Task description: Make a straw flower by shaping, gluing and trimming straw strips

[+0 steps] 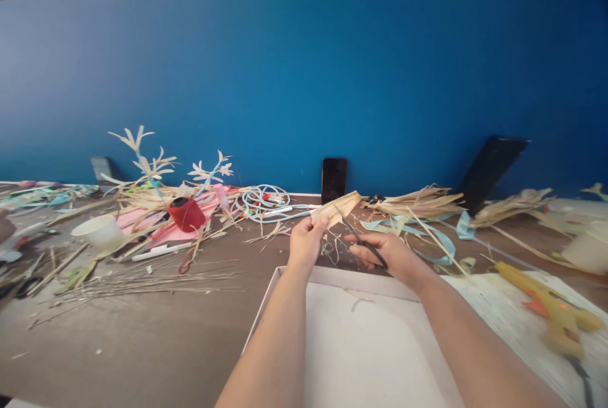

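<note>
My left hand (306, 242) pinches one end of a pale, dry husk strip (349, 206) that points up and to the right. In my right hand (387, 256) is a pair of dark scissors (365, 244), with my fingers around the handles. The scissor blades lie against the husk near its middle; whether they have cut into it is too small to tell. Both hands are above the far rim of a white shallow box (361, 332), which holds a thin curled scrap.
A yellow glue gun (546, 306) rests on printed paper (494, 325) at right. Husk bundles (422, 200), a phone (334, 178) and coiled tubing (266, 202) line the blue partition (304, 78). At left are a red thread spool (186, 214), white cup (99, 232) and thin wires (166, 278).
</note>
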Demonstrator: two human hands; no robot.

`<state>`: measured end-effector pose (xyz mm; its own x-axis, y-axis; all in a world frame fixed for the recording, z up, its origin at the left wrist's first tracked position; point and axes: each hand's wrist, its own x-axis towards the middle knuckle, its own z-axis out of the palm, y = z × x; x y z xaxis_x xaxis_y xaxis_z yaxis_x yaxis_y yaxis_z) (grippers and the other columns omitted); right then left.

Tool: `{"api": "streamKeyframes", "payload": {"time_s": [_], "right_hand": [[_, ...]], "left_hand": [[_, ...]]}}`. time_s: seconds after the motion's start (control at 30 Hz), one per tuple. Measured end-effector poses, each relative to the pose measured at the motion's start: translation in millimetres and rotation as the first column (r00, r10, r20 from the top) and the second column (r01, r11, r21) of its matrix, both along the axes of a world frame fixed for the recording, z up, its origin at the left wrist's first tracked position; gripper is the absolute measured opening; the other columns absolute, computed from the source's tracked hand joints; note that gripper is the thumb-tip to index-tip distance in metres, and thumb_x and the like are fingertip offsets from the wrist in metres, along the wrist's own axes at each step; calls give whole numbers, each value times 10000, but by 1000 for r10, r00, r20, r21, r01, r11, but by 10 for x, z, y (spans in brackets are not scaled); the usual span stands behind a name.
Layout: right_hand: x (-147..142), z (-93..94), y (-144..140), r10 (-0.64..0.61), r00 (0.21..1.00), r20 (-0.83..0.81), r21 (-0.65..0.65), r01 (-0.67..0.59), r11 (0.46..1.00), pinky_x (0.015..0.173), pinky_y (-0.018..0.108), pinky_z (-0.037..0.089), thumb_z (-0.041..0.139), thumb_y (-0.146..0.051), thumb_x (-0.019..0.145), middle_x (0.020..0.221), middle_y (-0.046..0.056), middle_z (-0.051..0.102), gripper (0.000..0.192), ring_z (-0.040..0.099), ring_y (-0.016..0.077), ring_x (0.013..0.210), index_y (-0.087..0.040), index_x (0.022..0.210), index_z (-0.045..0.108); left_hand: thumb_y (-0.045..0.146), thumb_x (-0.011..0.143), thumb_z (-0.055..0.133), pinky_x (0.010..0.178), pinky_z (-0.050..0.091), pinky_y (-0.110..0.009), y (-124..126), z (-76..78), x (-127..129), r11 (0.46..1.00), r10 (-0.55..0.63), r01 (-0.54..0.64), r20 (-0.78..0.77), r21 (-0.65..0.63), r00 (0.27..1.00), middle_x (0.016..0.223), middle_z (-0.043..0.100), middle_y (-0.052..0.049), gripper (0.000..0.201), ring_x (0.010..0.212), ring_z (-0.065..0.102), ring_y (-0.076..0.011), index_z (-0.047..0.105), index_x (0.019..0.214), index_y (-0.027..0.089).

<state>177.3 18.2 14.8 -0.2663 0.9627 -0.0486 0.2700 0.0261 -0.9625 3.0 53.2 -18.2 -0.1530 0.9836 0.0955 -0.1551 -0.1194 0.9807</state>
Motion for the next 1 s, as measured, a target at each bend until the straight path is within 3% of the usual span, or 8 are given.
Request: {"api": "streamKeyframes", "payload": {"time_s": [0.2,0.37,0.5,0.7,0.83,1.0], "right_hand": [[41,0,2,0,1000,30,13,-1,1000,530,266,377,681,-481,650,516,-33,464,524,417,109,518,-145,1052,679],[55,-13,16,-27,1000,4,-4,27,1000,540,271,389,690,-488,640,525,-24,485,577,439,115,525,-114,1079,661],[71,-70,46,-30,999,-33,-11,30,999,538,264,394,706,-491,622,553,-25,496,588,438,109,528,-108,1066,660],[77,-161,87,-2,999,-37,-10,2,1000,560,264,405,703,-484,646,561,-17,528,599,459,114,541,-114,1112,638],[69,-195,90,31,997,-68,-21,-32,999,562,257,398,692,-486,665,600,-8,553,595,479,119,570,-128,1135,626],[43,-198,77,60,995,-79,-77,-66,995,568,253,395,692,-490,666,649,0,571,579,487,115,593,-144,1126,631]], "left_hand": [[469,665,642,505,320,-200,-22,23,-34,1000,-21,21,-45,7,999,595,567,21,343,492,420,-74,655,771,143],[389,642,680,541,341,-203,-44,42,-85,983,-183,181,-94,-30,979,667,616,13,315,542,467,-81,682,840,145],[356,620,704,458,304,-192,-61,47,-100,951,-303,288,-157,-109,940,587,559,26,276,463,418,-59,670,783,137],[332,614,726,443,386,-190,-93,71,-70,914,-394,380,-80,-143,916,652,592,-12,291,453,463,-58,662,803,120],[319,599,740,476,441,-196,-99,82,-31,922,-358,354,0,-156,934,751,638,-56,333,514,507,-72,678,847,106],[282,564,752,432,407,-175,-70,76,21,970,-187,208,157,-129,970,589,563,-1,285,460,445,-51,656,760,98]]}}
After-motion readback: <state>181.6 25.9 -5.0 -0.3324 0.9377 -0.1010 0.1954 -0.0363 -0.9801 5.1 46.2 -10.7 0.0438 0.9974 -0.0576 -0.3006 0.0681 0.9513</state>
